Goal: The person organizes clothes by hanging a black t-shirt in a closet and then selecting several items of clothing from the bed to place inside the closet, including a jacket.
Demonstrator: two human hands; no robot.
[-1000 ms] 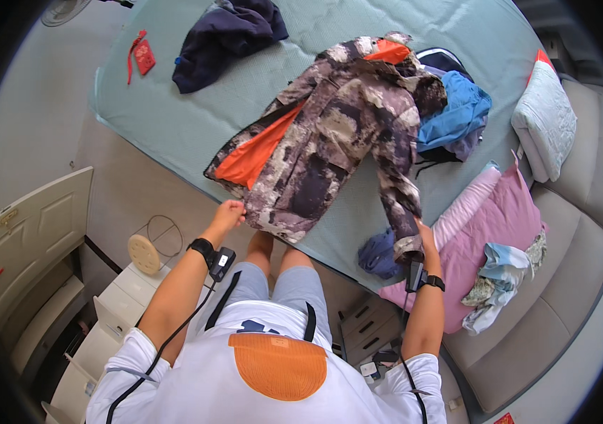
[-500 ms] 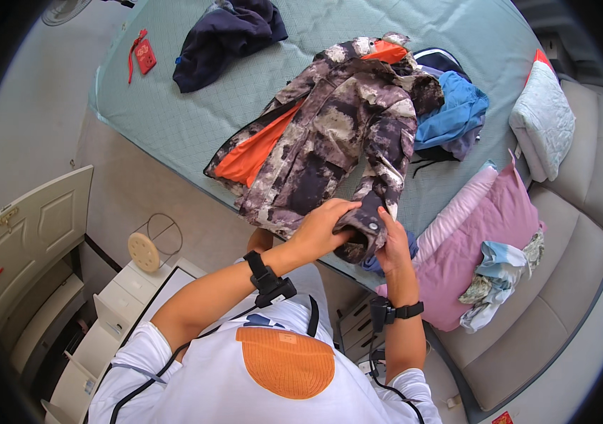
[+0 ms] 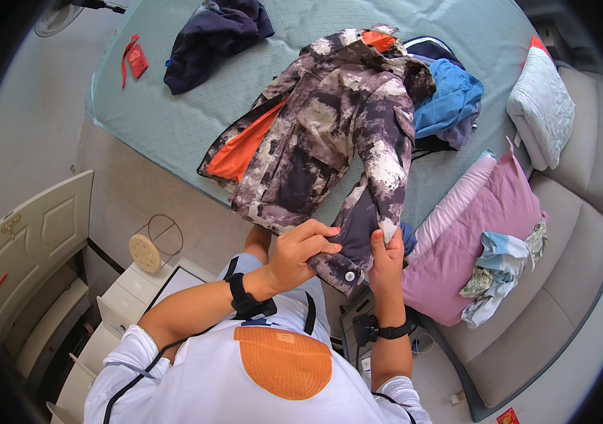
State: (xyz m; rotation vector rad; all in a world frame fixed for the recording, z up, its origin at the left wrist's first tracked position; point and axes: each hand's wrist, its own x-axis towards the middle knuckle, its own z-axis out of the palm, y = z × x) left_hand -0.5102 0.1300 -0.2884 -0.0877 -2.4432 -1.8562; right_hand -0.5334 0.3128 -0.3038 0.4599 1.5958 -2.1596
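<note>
A camouflage jacket (image 3: 319, 127) in brown, grey and white with an orange lining lies spread on the bed, its front partly unzipped at the left. One sleeve reaches over the near bed edge toward me. My left hand (image 3: 300, 253) pinches the left side of that sleeve's dark cuff, close to a round pale snap. Gripping the sleeve's right side a little above the cuff is my right hand (image 3: 387, 263), thumb on top. The cuff is pulled out between both hands, and some fingers are hidden behind the cloth.
Blue and dark clothes (image 3: 450, 99) lie beyond the jacket's right shoulder. A dark garment (image 3: 217, 42) and a red tag-like item (image 3: 137, 62) rest at far left. At right are a pink pillow (image 3: 478, 233), a pale folded quilt (image 3: 543, 106) and the padded headboard (image 3: 563, 247). White drawers (image 3: 128, 290) stand at lower left.
Both hands have drawn the sleeve end toward me and downward, so it is stretched straighter. The cuff has turned, and the left hand's grip has moved to its left side.
</note>
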